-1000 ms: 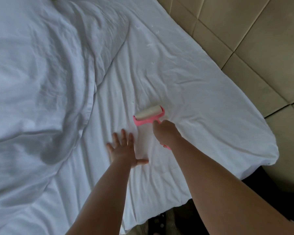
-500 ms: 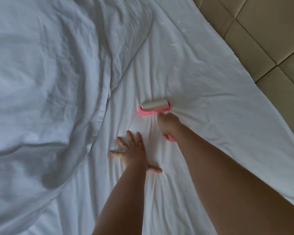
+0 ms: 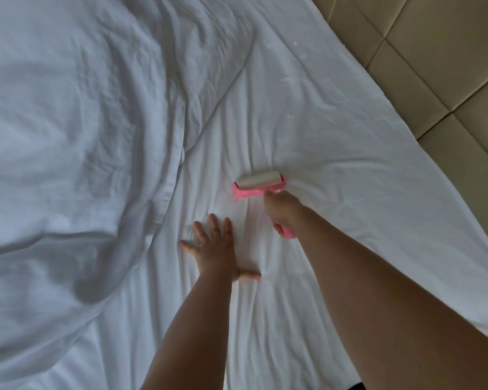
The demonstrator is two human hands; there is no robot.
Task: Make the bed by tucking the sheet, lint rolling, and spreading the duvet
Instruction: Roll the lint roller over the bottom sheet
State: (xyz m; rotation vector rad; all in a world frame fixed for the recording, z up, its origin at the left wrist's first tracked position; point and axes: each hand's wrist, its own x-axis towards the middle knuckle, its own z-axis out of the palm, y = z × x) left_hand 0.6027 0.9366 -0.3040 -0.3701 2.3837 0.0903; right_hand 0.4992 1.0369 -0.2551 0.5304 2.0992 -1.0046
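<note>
Rolling the sheet [image 3: 335,170] clean is the step we are on, and the setup looks sound. Our right hand [image 3: 283,209] has its fingers curled round the pink handle of the lint roller [image 3: 258,184], whose white sticky drum lies flat on the fabric near the middle of the bare stretch. Our left hand [image 3: 214,249] sits just beside it, nearer to us, fingers spread and palm pressed down on the sheet.

To do this well, we judge that the flat hand should anchor the cloth so the drum travels over taut fabric and does not drag creases along with it (there are plenty fanning out around that palm). Short, straight strokes away from the anchoring hand ought to work best, with the drum kept level so its full width bites.

A few pale flecks [image 3: 286,81] lie farther up the sheet, towards the tiled floor [image 3: 434,66] side; these seem the obvious next targets. The duvet [image 3: 76,136] is bunched on the left half of the bed, its edge overlapping the sheet, so we should keep the roller clear of that fold until the open area is done.
</note>
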